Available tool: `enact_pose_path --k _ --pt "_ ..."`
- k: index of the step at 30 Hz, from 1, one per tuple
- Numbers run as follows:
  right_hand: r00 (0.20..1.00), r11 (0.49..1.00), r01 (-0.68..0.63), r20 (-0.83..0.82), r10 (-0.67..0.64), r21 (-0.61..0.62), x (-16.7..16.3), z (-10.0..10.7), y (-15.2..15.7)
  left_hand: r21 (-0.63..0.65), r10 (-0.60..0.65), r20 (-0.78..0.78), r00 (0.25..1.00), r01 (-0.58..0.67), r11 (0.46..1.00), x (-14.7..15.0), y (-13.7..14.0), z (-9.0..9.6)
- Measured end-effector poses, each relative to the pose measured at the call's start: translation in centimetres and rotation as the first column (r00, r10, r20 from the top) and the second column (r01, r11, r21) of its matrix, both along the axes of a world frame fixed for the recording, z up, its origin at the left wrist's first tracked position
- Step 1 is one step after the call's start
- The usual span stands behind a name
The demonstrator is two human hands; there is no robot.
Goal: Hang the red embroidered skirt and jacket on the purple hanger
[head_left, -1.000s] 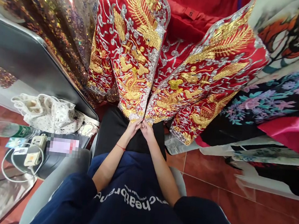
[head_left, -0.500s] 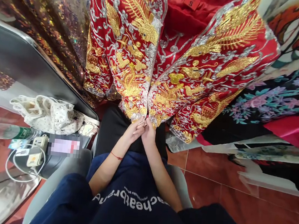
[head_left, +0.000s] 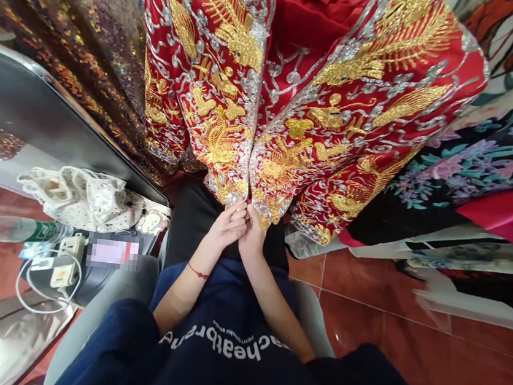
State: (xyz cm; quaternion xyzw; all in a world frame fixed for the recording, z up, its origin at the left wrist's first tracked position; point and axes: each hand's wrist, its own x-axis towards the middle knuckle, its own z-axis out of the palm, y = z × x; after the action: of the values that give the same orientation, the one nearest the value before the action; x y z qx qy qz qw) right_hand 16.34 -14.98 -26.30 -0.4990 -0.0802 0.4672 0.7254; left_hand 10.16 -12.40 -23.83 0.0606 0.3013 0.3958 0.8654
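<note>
A red jacket (head_left: 289, 153) with dense gold and silver embroidery hangs in front of me. Its front edges come together low down, over my lap. Right at the bottom of that opening my left hand (head_left: 228, 225) is closed, thumb and fingertips pinching the hem. My right hand (head_left: 252, 236) meets it there, its thumb and forefinger also pinched on the jacket's lower edge. The fingertips of both hands nearly touch. Whether something small, such as a thread or needle, is between them is too fine to make out.
Sequined fabric (head_left: 92, 44) hangs at the left behind a dark panel (head_left: 53, 107). A dotted white cloth (head_left: 93, 198), a plastic bottle (head_left: 15, 230) and a power strip (head_left: 68, 257) with a white cable lie at lower left. Floral garments (head_left: 473, 161) hang at the right.
The jacket's upper part has shifted slightly left and up in view. My left hand's fingers are curled more tightly; both hands stay at the hem.
</note>
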Motion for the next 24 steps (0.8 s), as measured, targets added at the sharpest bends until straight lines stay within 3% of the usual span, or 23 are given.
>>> enact_pose_path --k 8,13,17,24 --pt "0.999 1.000 0.020 -0.038 -0.019 0.015 0.1 0.2 0.0 -0.012 -0.049 0.044 0.998 0.049 0.999 0.0 0.2 0.9" --pt "0.999 0.999 0.042 -0.029 -0.042 0.028 0.2 0.5 0.2 0.071 -0.120 0.025 0.992 0.118 0.990 -0.2 0.2 0.5" --pt "0.997 0.996 0.057 -0.048 -0.054 0.062 0.3 1.0 0.3 0.217 -0.095 -0.119 0.988 0.119 0.969 -0.3 -0.1 0.5" --pt "0.999 0.997 0.026 -0.022 -0.025 0.075 1.0 1.0 0.5 0.404 0.097 -0.395 0.914 0.078 0.911 0.7 -1.4 -0.5"
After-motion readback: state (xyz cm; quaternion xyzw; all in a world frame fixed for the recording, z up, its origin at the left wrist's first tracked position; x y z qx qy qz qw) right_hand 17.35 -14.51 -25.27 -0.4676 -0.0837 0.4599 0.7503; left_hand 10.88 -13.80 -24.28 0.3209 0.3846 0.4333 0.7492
